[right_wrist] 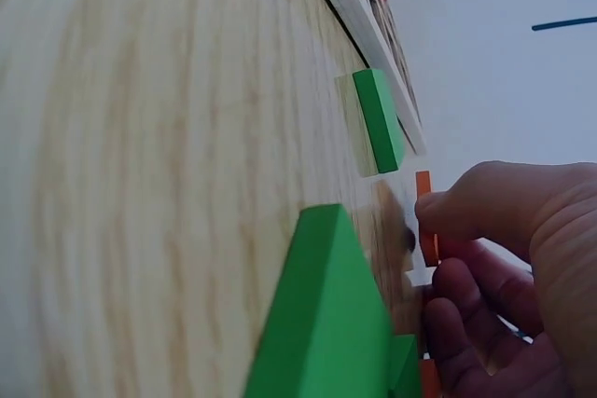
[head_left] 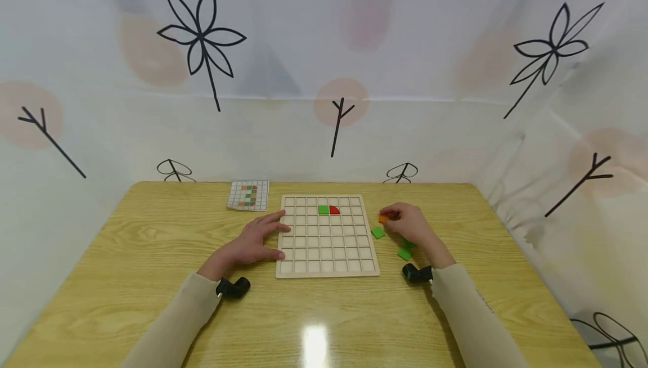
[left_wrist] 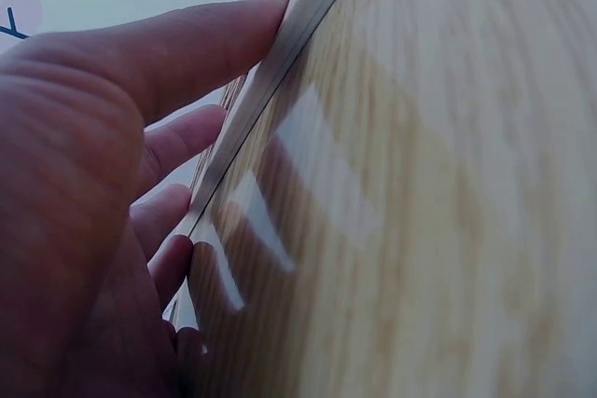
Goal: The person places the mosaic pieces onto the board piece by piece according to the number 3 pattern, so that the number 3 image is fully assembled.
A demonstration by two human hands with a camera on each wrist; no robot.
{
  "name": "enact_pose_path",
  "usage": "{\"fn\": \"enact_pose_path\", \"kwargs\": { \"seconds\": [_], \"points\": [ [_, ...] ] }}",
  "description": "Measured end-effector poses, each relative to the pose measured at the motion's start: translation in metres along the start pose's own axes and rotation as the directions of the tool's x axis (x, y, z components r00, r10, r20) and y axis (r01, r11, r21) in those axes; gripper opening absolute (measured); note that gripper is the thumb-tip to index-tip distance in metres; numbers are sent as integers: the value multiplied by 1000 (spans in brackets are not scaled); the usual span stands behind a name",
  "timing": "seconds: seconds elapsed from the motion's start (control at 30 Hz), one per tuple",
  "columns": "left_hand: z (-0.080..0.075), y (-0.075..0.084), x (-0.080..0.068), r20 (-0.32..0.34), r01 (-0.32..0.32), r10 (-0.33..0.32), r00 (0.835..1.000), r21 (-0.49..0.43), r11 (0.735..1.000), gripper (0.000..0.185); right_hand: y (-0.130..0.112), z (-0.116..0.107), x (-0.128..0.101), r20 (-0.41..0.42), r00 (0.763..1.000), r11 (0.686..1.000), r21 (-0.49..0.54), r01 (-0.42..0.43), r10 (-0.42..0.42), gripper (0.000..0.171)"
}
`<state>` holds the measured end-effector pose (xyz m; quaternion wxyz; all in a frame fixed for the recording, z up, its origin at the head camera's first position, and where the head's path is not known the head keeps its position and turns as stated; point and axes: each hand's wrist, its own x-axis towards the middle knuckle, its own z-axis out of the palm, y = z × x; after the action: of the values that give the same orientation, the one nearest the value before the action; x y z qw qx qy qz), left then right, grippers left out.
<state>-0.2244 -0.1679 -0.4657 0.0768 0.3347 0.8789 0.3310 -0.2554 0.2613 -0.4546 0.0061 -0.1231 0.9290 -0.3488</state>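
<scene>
Orange piece pinched by the right hand right of the grid board, best gripped by its edges (green tiles lie near), board lightly steadied by the left hand's spread fingers.

creased white backdrop | black plant drawings | pale pink blots | yellowish wood-grain table | glare on it
</scene>
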Motion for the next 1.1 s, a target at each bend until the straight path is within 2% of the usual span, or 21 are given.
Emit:
{"fn": "enact_pose_path", "kwargs": {
  "seconds": [0.53, 0.87, 1.1],
  "points": [
    [-1, 3, 0, 9, 4, -4, 1000, -19, 1000, 56, -14, -2, 1, -31, 1000, 999, 41, 5, -4, 28],
    [2, 1, 0, 14, 12, -12, 1000, -14, 1000, 57, -24, 10, 9, -33, 999, 989, 149, 18, -13, 28],
    [0, 3, 0, 5, 11, -11, 1000, -15, 1000, 56, -34, 20, 15, -33, 999, 985, 170, 30, -24, 26]
  ]
}}
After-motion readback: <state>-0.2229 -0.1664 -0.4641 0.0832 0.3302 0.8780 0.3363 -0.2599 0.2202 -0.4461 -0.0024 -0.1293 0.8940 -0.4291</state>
